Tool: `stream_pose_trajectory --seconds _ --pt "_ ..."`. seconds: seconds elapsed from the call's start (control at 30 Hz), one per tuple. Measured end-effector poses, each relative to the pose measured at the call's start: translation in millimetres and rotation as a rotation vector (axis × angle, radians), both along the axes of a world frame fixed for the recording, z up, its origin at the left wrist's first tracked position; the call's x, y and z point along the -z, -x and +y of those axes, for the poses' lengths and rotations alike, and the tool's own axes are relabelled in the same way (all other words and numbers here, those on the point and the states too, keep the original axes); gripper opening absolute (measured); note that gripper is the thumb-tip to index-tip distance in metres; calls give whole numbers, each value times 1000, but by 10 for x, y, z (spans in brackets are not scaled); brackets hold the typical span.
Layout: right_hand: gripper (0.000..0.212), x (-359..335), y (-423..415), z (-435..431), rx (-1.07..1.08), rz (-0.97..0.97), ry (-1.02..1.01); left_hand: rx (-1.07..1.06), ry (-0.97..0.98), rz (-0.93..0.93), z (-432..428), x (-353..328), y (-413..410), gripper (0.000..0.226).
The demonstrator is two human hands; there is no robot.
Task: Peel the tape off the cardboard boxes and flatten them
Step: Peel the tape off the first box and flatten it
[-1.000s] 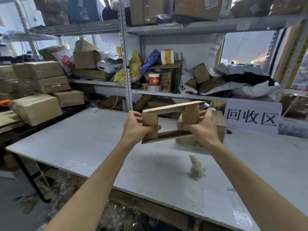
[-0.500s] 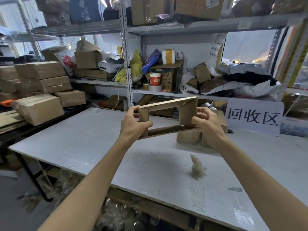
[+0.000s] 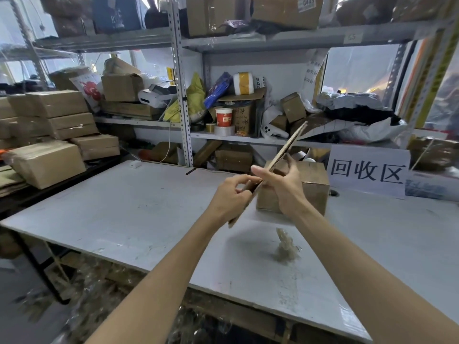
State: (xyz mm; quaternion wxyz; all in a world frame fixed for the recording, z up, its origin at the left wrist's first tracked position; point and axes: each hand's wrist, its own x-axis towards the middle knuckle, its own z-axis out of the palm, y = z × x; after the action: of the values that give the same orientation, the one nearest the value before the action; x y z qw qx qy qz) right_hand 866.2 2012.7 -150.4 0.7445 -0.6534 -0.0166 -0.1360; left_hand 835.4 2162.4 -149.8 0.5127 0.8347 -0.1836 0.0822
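1. Cluttered metal shelves (image 3: 183,95) stand behind a white table (image 3: 124,214), both beyond the hands. A paper sign (image 3: 367,170) is propped up past the right hand, and stacked boxes (image 3: 49,135) sit far off to the left-hand side.
2. The left hand (image 3: 231,197) and right hand (image 3: 285,189) meet above the table with the flattened box (image 3: 290,142) between them. It is seen edge-on, slanting from below the left wrist up past the right fingers.
3. The left hand has its fingers curled in, pinching the lower stretch of the card. The right hand grips higher up, with its thumb laid on the near face and its fingers wrapped behind.
4. A second box (image 3: 316,187), not yet flattened, stands on the table just behind the right hand. A wad of tape (image 3: 285,247) lies on the table under the right forearm.
5. What could go wrong, as I judge it:
   - The folded card may spring back open if either pinch eases, since creased cardboard tends to push back.
   - The long upper end points towards the shelves and could knock something there if it swings.
   - Setting the card down carelessly could land it on the tape wad, which may be sticky.
6. Hard to make out:
   - The faces of the flattened box do not show, so I cannot tell whether any tape is left on it.
   - The right fingers are hidden behind the card.
   - The right hand covers part of the second box, and I cannot make out any tape on it.
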Motion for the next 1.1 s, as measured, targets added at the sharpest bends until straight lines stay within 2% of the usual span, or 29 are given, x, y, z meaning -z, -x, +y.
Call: stream_pose_trajectory --seconds 0.07,0.17,0.2,0.27,0.33,0.4,0.47,0.53,0.6,0.67,0.73,0.83,0.9,1.0,1.1 --pt "95 31 -8 -32 73 3 45 58 -15 49 -114 23 -10 41" --pt "46 21 32 -205 146 -35 46 263 57 248 -216 17 -43 38" --pt "35 6 59 -283 188 -65 64 272 96 283 -247 28 -76 38" --pt "25 -56 140 -455 219 -89 53 117 103 206 -316 77 -190 36" --pt "25 -128 238 -674 194 -61 -28 -84 18 143 -410 164 -351 42" --pt "24 -184 339 -974 179 -40 -92 -190 -21 232 -532 213 -445 60" --pt "24 -213 437 -1317 180 -19 -121 -157 71 352 -684 235 -518 71" --pt "22 -191 530 -1692 267 20 -85 -22 190 387 -935 254 -559 50" --pt "20 -118 585 -2080 439 105 41 21 274 361 -1243 272 -548 24" --pt "42 -27 633 -2478 543 239 222 9 334 352 -1610 318 -569 30" --pt "66 62 715 -2820 542 372 392 -4 372 356 -1999 368 -587 39" --pt "68 225 770 -3226 605 427 524 3 410 396 -2558 468 -663 37" --pt "62 332 744 -3440 682 403 533 79 378 406 -2845 550 -712 42" --pt "48 531 604 -3744 740 349 576 207 232 420 -3153 704 -840 66" --pt "64 776 415 -3970 704 403 633 237 72 367 -3353 857 -1068 73"
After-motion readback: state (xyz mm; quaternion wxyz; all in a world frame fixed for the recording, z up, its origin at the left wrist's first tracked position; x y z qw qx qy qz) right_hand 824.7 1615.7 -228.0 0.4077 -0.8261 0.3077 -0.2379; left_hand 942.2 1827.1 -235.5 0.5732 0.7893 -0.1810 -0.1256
